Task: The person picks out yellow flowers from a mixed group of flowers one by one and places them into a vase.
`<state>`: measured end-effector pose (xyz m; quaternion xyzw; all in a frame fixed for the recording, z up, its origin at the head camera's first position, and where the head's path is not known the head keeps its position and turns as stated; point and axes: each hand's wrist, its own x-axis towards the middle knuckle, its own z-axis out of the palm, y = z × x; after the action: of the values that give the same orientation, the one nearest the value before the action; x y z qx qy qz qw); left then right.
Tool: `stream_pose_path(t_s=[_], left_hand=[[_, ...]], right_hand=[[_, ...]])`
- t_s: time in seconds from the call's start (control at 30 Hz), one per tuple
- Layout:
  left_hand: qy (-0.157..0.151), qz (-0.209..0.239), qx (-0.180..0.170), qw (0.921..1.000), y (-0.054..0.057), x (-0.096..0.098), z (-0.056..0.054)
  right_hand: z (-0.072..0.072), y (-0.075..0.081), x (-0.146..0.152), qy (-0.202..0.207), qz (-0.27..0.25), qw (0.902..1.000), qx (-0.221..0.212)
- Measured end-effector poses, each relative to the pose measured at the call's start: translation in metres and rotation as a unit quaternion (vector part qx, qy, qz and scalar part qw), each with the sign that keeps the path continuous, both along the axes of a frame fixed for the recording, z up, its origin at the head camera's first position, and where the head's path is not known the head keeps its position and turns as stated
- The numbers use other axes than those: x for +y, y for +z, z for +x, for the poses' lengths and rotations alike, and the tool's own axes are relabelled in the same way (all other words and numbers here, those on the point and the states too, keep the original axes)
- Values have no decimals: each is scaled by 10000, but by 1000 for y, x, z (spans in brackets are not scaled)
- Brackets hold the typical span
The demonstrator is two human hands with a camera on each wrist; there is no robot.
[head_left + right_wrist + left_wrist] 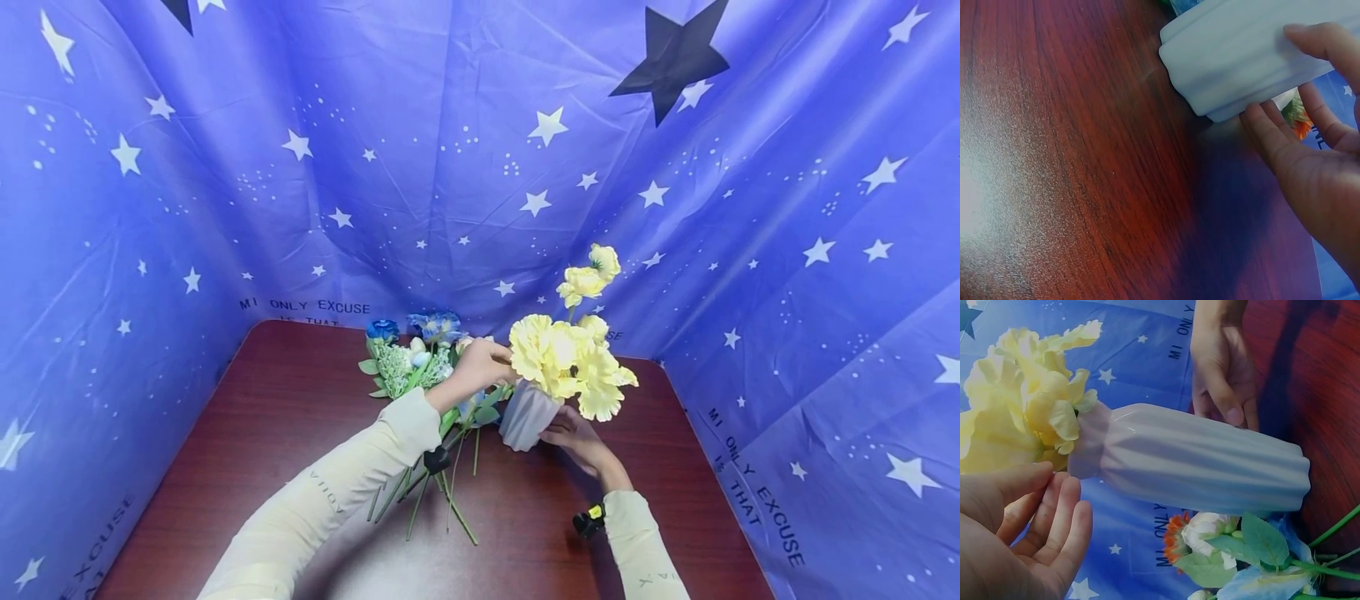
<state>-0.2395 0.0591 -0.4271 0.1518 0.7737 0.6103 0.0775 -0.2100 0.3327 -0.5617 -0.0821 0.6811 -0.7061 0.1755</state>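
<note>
A white fluted vase (1204, 459) stands on the table with yellow flowers (551, 354) rising from its mouth. My left hand (480, 368) is at the left side of the blooms; in the left wrist view its thumb and forefinger pinch at the lower petals, right by the vase rim. The pinched spot is partly hidden by the fingertips. My right hand (1319, 150) holds the lower part of the vase from the right, thumb on the near face and fingers round the far side.
Left of the vase lies a bunch of artificial flowers, with a blue rose (382, 331), blue blooms (435, 325) and leaves; its green stems (457, 508) point toward the front. A starry blue curtain (420, 167) surrounds the dark red table (300, 358).
</note>
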Motion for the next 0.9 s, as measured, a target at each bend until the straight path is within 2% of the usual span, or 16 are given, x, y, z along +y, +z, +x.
stream_pose_path(t_s=[0.17,0.3,0.47,0.57,0.73,0.9], left_hand=[[72,-16,-102,9999,3,-4,5],[25,12,19,10000,4,-10,6],[-54,150,72,9998,7,-23,7],[27,223,1,9997,8,-32,8],[205,90,133,9997,7,-44,11],[420,-40,439,9981,10,-58,16]], right_hand=[[3,1,0,-78,25,10000,29],[6,3,1,-79,18,9999,118],[7,8,0,-186,277,9993,137],[9,11,0,-326,397,9987,50],[16,18,1,-673,292,9973,-62],[24,35,6,-1311,-179,9912,17]])
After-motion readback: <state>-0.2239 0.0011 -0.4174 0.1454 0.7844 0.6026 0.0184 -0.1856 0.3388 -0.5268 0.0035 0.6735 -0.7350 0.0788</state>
